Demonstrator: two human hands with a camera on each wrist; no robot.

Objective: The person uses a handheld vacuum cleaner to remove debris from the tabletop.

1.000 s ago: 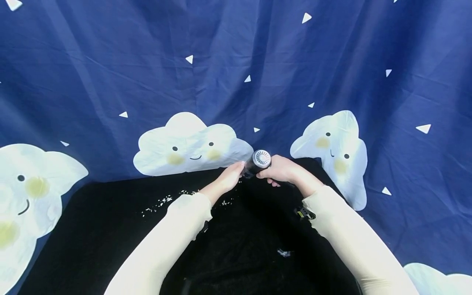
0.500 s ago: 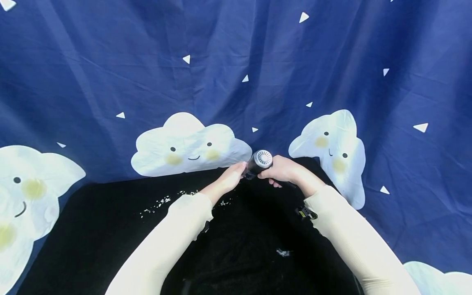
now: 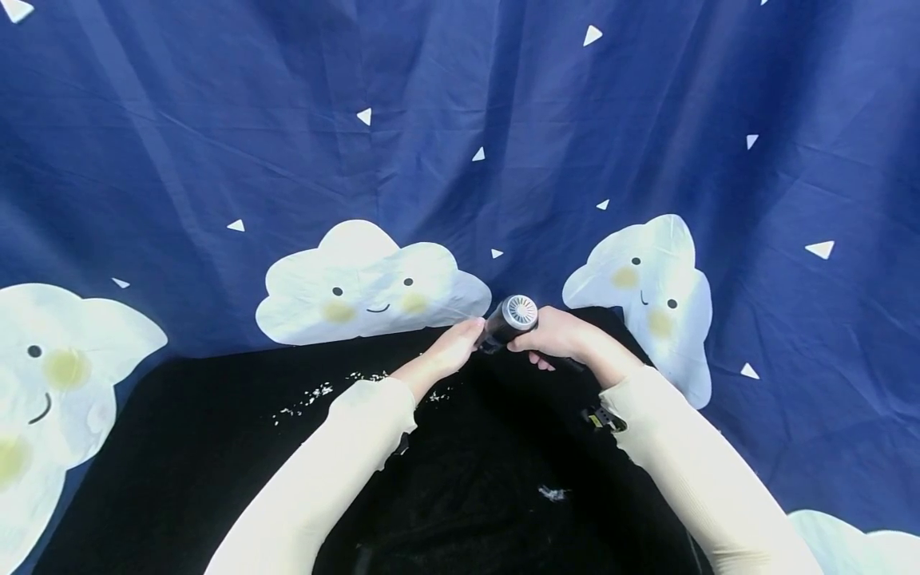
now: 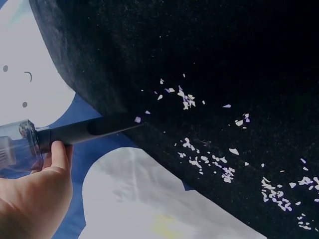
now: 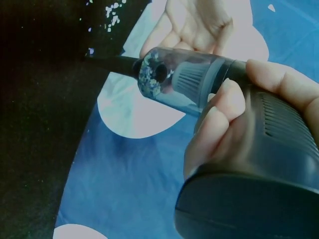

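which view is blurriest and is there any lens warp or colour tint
Right wrist view: the right hand and vacuum body up close are soft, with a blue cast. Head view: wide-angle bowing of the cloth. Left wrist view: sharp on the white scraps.

Right hand (image 5: 234, 124) grips handheld vacuum (image 5: 199, 79).

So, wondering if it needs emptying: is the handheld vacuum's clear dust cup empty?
Not empty. In the right wrist view, the clear dust cup holds pale specks at its nozzle end.

Staged set: cloud-print backdrop cloth (image 3: 374, 144)
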